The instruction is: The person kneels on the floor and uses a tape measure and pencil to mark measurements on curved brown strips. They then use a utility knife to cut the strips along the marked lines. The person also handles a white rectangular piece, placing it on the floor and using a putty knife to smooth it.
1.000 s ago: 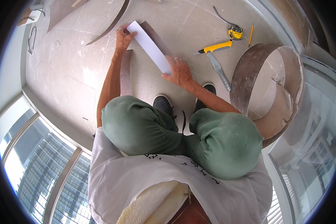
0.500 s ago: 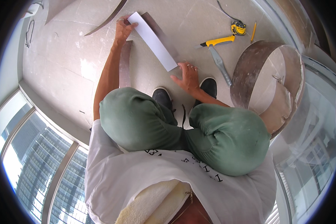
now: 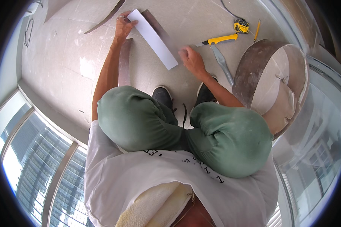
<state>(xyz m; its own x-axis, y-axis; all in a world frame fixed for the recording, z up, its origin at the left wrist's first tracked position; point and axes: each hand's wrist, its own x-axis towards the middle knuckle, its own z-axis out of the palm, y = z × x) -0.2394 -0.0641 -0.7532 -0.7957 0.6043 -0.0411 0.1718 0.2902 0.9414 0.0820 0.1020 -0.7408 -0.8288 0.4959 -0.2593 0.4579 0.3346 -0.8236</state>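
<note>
My left hand (image 3: 124,25) grips the upper end of a white strip (image 3: 153,39), which lies over a darker strip (image 3: 155,23) on the floor. My right hand (image 3: 189,57) is just right of the white strip's lower end, its curled fingers blurred and apart from the strip. Right of that hand lie a yellow utility knife (image 3: 222,39) and a long grey metal tool (image 3: 224,66). A yellow tape measure (image 3: 241,26) and a yellow pencil (image 3: 257,29) lie farther back.
A large curved band (image 3: 244,77) rests at the right beside a glass panel (image 3: 316,140). Another strip (image 3: 124,64) lies under my left arm, and a thin curved strip (image 3: 104,20) at the back. Windows (image 3: 34,159) line the lower left. My knees and shoes are below my hands.
My right hand has let go of the white strip's lower end and moved up and right. My left hand still holds the upper end, slightly higher in view.
</note>
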